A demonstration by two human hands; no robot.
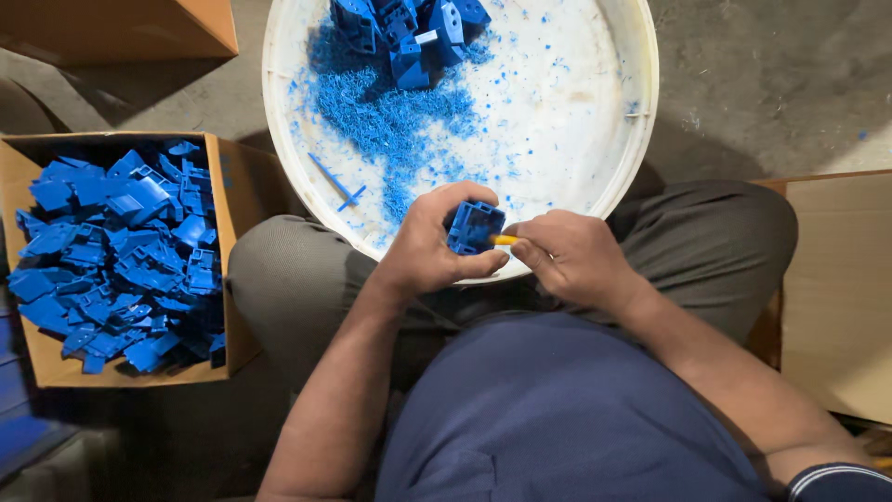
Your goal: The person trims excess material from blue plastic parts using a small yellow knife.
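Note:
My left hand (429, 244) grips a small blue plastic part (474, 227) over the near rim of a big white round tub (613, 158). My right hand (569, 258) is closed around a thin yellow-handled tool (505, 240) whose tip touches the part's right side. Inside the tub lie a heap of blue shavings (390, 116) and a pile of similar blue parts (409, 33) at the far edge. A thin blue strip (334, 183) lies on the tub's floor at the left.
A cardboard box (237, 186) full of blue plastic parts (121, 251) stands on the left beside my knee. Another cardboard box (130, 28) sits at the top left, and flat cardboard (836, 288) lies on the right. The floor is grey concrete.

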